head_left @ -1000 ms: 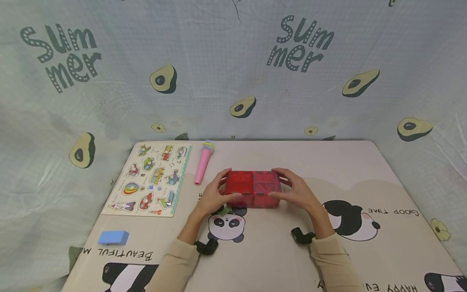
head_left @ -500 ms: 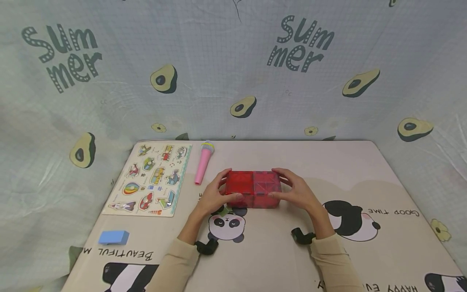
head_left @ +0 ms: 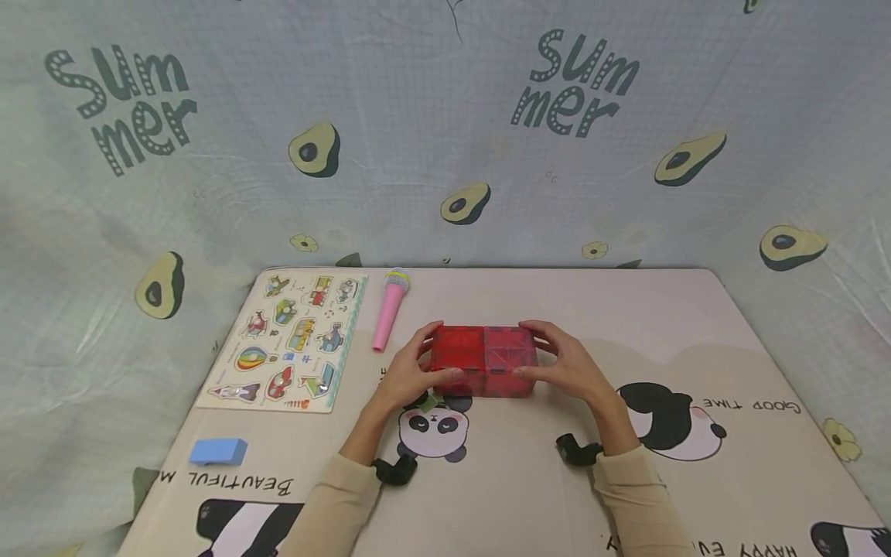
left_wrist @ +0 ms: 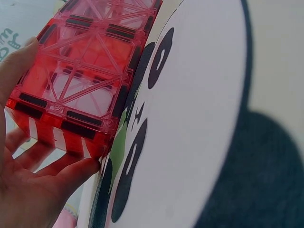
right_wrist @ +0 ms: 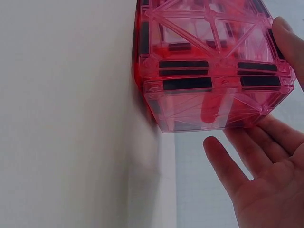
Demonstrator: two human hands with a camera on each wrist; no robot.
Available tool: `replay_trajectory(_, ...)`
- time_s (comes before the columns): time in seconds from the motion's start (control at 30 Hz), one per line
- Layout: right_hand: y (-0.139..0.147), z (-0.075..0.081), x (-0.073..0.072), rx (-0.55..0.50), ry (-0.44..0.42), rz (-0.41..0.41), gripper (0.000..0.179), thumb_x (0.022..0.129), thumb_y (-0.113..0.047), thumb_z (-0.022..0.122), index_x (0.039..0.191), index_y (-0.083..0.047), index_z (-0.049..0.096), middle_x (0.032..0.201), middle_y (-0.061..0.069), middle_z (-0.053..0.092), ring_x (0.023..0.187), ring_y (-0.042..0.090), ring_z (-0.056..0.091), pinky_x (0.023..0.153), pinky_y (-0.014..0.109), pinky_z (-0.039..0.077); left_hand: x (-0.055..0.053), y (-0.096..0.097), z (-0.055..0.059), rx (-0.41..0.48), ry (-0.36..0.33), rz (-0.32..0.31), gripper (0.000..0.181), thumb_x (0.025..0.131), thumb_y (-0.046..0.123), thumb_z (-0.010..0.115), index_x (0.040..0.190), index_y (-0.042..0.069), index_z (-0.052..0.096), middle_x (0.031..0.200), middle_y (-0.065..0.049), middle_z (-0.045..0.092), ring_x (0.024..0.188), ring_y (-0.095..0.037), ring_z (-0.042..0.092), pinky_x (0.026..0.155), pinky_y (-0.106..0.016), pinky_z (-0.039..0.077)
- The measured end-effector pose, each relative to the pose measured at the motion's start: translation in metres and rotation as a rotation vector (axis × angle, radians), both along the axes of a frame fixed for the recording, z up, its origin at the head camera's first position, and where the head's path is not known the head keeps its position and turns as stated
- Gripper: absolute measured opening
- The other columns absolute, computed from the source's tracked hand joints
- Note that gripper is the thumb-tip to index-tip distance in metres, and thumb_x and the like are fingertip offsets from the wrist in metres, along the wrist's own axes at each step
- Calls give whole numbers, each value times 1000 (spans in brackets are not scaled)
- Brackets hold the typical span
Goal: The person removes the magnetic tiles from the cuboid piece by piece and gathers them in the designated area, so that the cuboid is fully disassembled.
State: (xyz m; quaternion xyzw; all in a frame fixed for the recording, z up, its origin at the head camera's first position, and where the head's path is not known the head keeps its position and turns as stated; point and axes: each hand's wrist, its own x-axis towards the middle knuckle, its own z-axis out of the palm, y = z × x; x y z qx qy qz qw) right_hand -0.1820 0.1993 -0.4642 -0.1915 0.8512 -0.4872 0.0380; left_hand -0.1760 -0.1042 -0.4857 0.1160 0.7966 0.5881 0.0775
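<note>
A low box of see-through magnetic tiles (head_left: 497, 356), red on its left half and pink on its right, stands mid-table in the head view. My left hand (head_left: 409, 377) grips its left end, thumb on the near side and fingers round the far side. From the other end my right hand (head_left: 567, 365) holds it the same way. In the left wrist view, black magnet strips line the red tile edges (left_wrist: 76, 90), and fingertips touch the end wall. The right wrist view has the thumb on the pink tiles (right_wrist: 204, 102), with one finger apart from them.
A picture puzzle board (head_left: 288, 340) lies at the back left, a pink toy microphone (head_left: 390, 311) beside it. Nearer the left edge is a blue block (head_left: 218, 451). A printed cloth (head_left: 390, 116) hangs behind the animal-print tabletop (head_left: 515, 480).
</note>
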Motion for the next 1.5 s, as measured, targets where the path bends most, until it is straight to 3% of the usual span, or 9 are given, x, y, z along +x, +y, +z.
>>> replay_trajectory(0.63,-1,0,1,-5,9,4,78,78,-22,87,144,-11,48,145,15,52,131,41,54,109,58,46,1,-1,2,22,-4,-18,87,83,22,82,155,18,34,153,-11,45,143,-37,42,105,-50,51)
replay_trajectory(0.8,-1,0,1,4,9,2,79,78,-24,87,145,-11,47,145,14,51,132,40,52,109,58,46,2,-1,3,18,-8,-17,87,82,24,82,155,22,34,153,-9,45,143,-36,43,104,-48,52)
replay_trajectory(1.07,0,1,1,2,26,4,78,78,-22,87,144,-11,48,143,14,53,131,39,53,109,58,46,1,-1,2,18,-10,-18,90,82,27,83,156,17,33,152,-8,45,142,-36,43,104,-47,53)
replay_trajectory(1.5,-2,1,-1,-1,44,-1,82,75,-23,90,144,-14,47,146,12,51,135,37,50,110,58,45,2,-1,2,-8,11,-4,89,82,28,82,156,18,33,153,-8,45,142,-36,43,104,-48,53)
